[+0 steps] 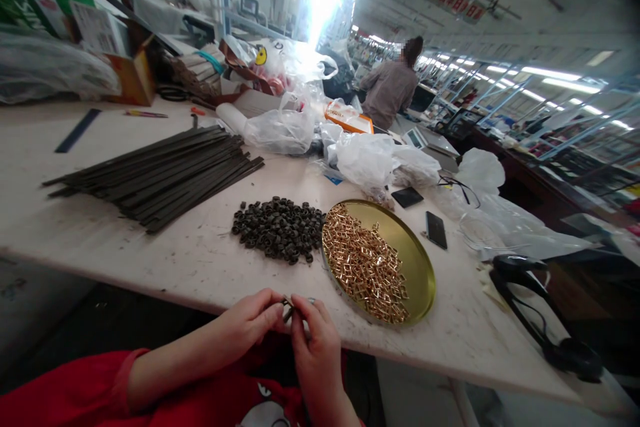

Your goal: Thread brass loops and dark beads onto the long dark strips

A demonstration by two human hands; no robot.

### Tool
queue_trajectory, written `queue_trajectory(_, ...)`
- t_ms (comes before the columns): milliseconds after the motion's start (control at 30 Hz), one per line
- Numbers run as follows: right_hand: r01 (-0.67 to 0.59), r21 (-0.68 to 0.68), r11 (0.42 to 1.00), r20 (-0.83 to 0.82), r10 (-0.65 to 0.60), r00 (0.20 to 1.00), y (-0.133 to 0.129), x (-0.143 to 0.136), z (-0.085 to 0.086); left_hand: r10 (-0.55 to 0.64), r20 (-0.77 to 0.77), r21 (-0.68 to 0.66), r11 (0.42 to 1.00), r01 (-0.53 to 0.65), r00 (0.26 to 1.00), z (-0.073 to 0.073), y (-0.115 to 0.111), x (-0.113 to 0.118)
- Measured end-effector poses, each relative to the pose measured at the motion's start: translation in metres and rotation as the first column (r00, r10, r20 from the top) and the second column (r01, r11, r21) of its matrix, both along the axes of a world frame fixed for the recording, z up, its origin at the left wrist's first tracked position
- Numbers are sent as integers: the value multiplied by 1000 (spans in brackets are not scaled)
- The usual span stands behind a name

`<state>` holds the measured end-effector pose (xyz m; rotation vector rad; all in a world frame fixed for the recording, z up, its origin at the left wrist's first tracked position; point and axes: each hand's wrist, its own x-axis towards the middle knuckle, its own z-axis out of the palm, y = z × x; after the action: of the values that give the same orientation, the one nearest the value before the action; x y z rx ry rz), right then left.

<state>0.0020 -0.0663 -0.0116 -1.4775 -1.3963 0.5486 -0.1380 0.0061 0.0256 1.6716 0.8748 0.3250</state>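
Two hands meet over one small piece at the worktop's edge

The left hand (253, 317) and the right hand (316, 337) come together just in front of the worktop (210, 253), fingertips nearly touching. Both grips are closed: thumb and fingers of each pinch the same small piece (287, 305), which shows a dark part and a paler, goldish edge. The fingers cover most of it, so I cannot tell whether a loop and a frame are joined there.

Beyond the hands lies a loose pile of dark loops (280, 230). Just beside it, a round tray (426, 287) holds a heap of small gold frames (367, 267), with bare metal showing along its right side. Farther off to the left, dark strips (165, 177) lie fanned out in a bundle.

The step in hand looks like close fingertip work on that single piece. The next move, as I judge it, calls for a steady pinch from one hand while the other makes small adjustments, as a piece so slight could easily slip.
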Motion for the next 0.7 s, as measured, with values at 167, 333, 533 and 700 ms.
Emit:
queue_trajectory(167,-89,-201,976,-475,-17,880,7,7,7,-16,-33,-17,1000,16,999,7,-1,-4)
queue_trajectory(333,-290,-214,933,-809,-3,588,17,7,7,-138,-1,-73,988,138,990,8,1,-2)
queue_trajectory(533,-356,-215,909,-903,-46,427,25,8,-3,-22,112,-207,977,45,993,-9,10,4)
queue_trajectory(700,-235,-249,940,-444,105,890,51,34,8,151,176,-318,944,-89,973,-13,25,7)
